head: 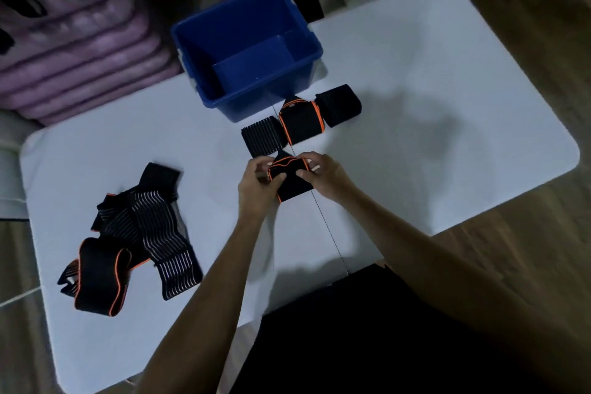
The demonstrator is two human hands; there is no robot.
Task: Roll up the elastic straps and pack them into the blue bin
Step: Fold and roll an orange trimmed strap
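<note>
Above the white table, you are gripping an orange-edged strap roll between both hands: your left hand is pinching its left end, and your right hand is pinching its right end. Three finished rolls are lying just beyond, beside the blue bin; unrolled straps are lying well to the left.

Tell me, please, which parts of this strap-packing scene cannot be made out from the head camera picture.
- Strap being rolled: its ends are covered by the left hand and right hand, so how tightly it is wound is unclear.
- Pile of unrolled straps: they overlap, so their number cannot be counted.
- Blue bin: the near wall hides part of its floor.
- Purple stack behind the table: blurred and cut off by the left edge.
</note>
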